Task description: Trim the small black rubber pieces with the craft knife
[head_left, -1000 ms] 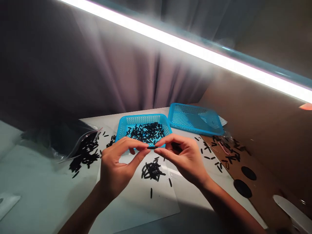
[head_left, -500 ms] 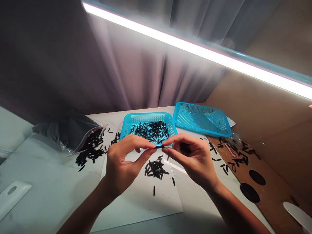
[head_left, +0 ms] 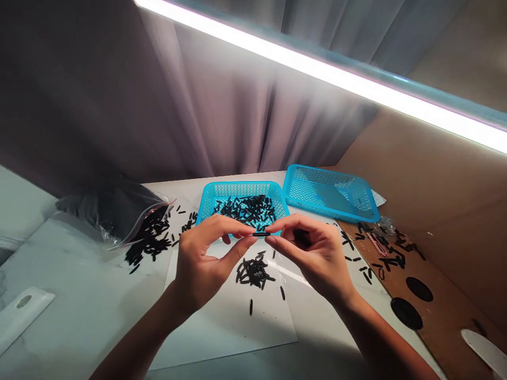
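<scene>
A small slim black piece (head_left: 261, 234) is pinched at its two ends between my hands, just in front of a blue basket. My left hand (head_left: 206, 258) grips its left end with thumb and forefinger. The right end is between the thumb and forefinger of my right hand (head_left: 317, 253), whose other fingers are curled; something dark shows inside them, too unclear to name. Many similar black pieces lie in the blue basket (head_left: 241, 188). Below my fingertips, a pile of black pieces (head_left: 254, 272) rests on a white sheet (head_left: 222, 338).
At the left, an open clear bag (head_left: 111, 216) spills black pieces. A second blue basket (head_left: 332, 208) stands back right. On the brown board (head_left: 431, 327) lie scattered pieces, a pink clip (head_left: 379, 245) and two black discs (head_left: 406, 313). A white object (head_left: 26, 316) lies far left.
Both hands and the black piece between them have risen very slightly in view. The piece now lies level, with more of it showing between the fingertips. The camera view has shifted a little.
</scene>
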{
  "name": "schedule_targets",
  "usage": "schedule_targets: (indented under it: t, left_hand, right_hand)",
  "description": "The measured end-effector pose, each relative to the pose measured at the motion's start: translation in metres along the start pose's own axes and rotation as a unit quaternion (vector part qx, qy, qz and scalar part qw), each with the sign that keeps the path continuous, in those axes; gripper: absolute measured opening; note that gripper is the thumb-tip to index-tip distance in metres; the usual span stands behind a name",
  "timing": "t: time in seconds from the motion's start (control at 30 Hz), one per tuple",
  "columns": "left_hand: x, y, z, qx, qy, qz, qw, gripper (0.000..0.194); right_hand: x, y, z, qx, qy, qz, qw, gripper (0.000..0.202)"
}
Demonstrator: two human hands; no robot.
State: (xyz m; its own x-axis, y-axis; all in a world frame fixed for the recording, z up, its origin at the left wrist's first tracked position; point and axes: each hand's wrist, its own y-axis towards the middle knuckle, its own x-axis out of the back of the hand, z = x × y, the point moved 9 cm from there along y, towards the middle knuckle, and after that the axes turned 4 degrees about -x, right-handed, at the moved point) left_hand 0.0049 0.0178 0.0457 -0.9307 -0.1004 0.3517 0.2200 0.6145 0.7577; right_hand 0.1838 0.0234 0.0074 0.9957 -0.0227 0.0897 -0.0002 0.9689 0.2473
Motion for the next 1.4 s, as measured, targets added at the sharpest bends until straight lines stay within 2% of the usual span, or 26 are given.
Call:
schedule_targets:
  t: [0.5,0.83,1.2,1.4]
  left_hand:
    - [-0.005,0.003,0.008,0.008,0.011,0.003,1.0,0.006]
    - [-0.007,0.001,0.012,0.006,0.015,0.006,1.0,0.006]
    - [-0.012,-0.002,0.025,0.049,0.014,0.019,0.999,0.012]
    - [-0.013,-0.003,0.025,0.04,0.009,0.022,0.999,0.007]
  right_hand:
    - [0.006,0.007,-0.008,-0.008,-0.008,-0.016,1.0,0.016]
    - [0.006,0.01,-0.01,-0.016,-0.018,-0.019,1.0,0.013]
    - [0.005,0.015,-0.024,-0.041,-0.02,-0.011,0.999,0.015]
    - [0.004,0.016,-0.028,-0.05,-0.013,-0.012,0.999,0.015]
